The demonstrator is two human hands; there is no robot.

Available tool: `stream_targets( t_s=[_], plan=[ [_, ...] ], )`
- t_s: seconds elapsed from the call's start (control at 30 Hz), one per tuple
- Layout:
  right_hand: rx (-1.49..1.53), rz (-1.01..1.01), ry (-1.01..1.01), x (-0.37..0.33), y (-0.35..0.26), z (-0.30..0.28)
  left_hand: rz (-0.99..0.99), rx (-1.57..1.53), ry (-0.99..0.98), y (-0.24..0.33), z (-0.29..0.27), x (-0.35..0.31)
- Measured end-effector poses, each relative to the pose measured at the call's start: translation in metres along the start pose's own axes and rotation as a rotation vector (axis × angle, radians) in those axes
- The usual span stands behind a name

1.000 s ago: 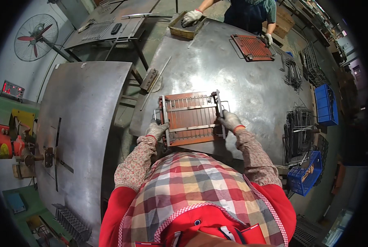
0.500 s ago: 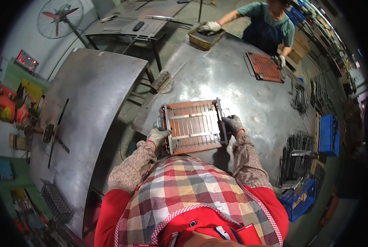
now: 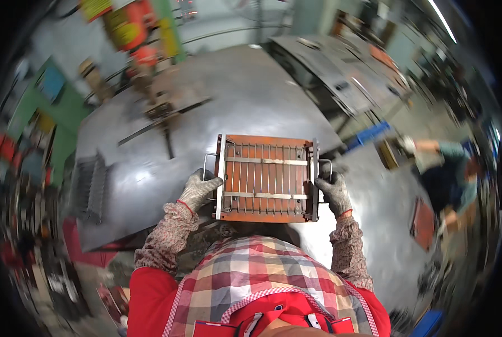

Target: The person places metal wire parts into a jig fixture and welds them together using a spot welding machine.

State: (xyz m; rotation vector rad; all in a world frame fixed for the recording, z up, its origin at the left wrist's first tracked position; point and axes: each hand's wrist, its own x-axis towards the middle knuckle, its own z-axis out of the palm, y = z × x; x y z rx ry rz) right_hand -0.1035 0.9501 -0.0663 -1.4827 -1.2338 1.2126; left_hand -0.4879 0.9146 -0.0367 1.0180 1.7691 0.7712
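Observation:
A reddish-brown rectangular jig plate (image 3: 267, 139) with steel side bars is held up in front of me. A rack of thin metal rods (image 3: 267, 178) with two flat cross strips lies on top of it, and a bent wire loop sticks out at each side. My left hand (image 3: 196, 191), in a grey glove, is closed around the left edge beside its loop. Gripping the right edge, just below the other loop, is my gloved right hand (image 3: 335, 194). Both thumbs lie toward the top, and the fingers underneath are hidden.
A steel-topped table (image 3: 223, 84) stands ahead and left, bearing a clamp-like fixture with long bars (image 3: 164, 112) and a stack of ribbed metal parts (image 3: 89, 188). On the right table (image 3: 369, 224), a co-worker (image 3: 453, 177) stands near another reddish plate (image 3: 423, 223) and a tray (image 3: 387, 154).
My view and body have swung left, from the right table toward the left one. Both hands have carried the jig plate and its rack along, lifted off the right table.

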Motion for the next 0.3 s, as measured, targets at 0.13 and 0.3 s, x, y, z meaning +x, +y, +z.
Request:
stream_targets(
  t_s=[0.13, 0.3],
  plan=[
    [-0.071, 0.081, -0.239, 0.059, -0.035, 0.096, -0.074, -0.065, 0.148, -0.024, -0.08, 0.003],
    [-0.176, 0.15, -0.436, 0.136, -0.081, 0.237, -0.136, -0.314, 0.263, -0.084, -0.167, 0.056]
  ],
)
